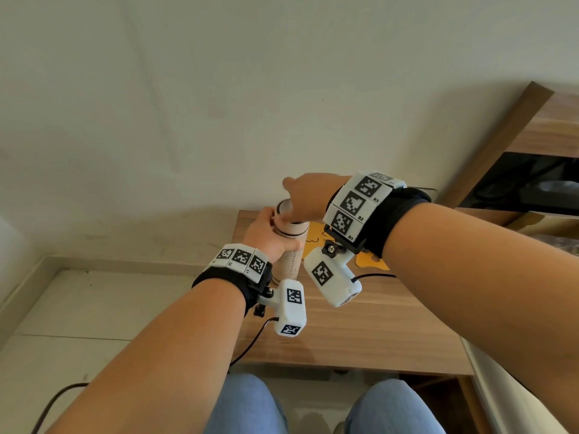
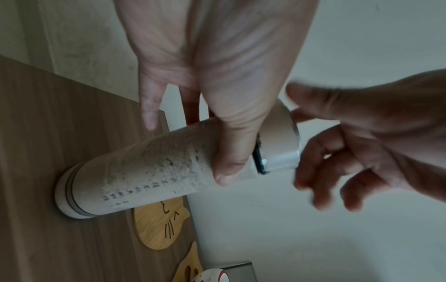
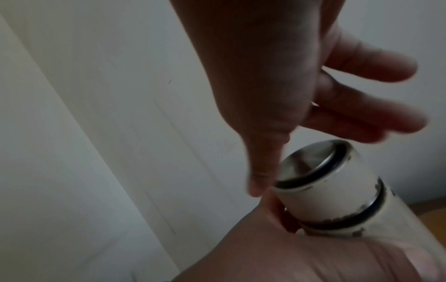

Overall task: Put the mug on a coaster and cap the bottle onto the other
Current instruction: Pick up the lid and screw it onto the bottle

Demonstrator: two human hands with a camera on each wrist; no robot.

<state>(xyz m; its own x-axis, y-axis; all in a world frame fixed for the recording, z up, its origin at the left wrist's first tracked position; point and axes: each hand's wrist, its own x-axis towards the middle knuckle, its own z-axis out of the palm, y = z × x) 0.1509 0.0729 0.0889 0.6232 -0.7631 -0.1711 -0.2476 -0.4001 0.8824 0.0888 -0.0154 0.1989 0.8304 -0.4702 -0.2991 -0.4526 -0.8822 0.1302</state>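
The left hand (image 2: 217, 80) gripped the rigid, smooth-walled, likely slippery bottle (image 2: 149, 171) mid-body, the sensible hold, while the right hand (image 3: 301, 91) hovered loose-fingered above its cap (image 3: 321, 183).

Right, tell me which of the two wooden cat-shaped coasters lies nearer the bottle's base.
The rounder wooden cat-face coaster with whisker cuts, right beside the base of the cream bottle. The other wooden coaster lies further along the table edge, by the mug.

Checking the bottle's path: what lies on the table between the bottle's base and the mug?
Two wooden cat-shaped coasters, left wrist view, between bottle and mug.
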